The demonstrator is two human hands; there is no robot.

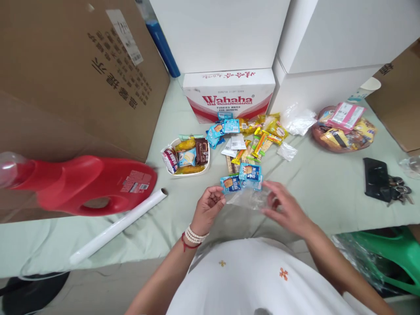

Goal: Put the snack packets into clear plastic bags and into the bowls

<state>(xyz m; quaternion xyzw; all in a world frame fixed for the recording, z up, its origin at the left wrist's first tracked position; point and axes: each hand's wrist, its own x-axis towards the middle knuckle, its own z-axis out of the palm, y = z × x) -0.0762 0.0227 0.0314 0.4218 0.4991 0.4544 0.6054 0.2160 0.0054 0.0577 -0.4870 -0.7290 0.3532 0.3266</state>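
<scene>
My left hand (207,207) and my right hand (286,209) both pinch a small clear plastic bag (246,199), stretched between them just above the pale green table (328,192). Right behind the bag lie two blue snack packets (243,177). Further back a loose pile of snack packets (249,135) in blue, yellow and orange spreads over the table. To the left of the pile a white bowl (187,170) holds several wrapped snacks.
A red jug (85,183) lies on its side at left beside a white paper roll (118,227). A Wahaha carton (229,94) and big cardboard and white boxes stand behind. At right: a snack basket (343,131), black phone with keys (380,179), green object (390,258).
</scene>
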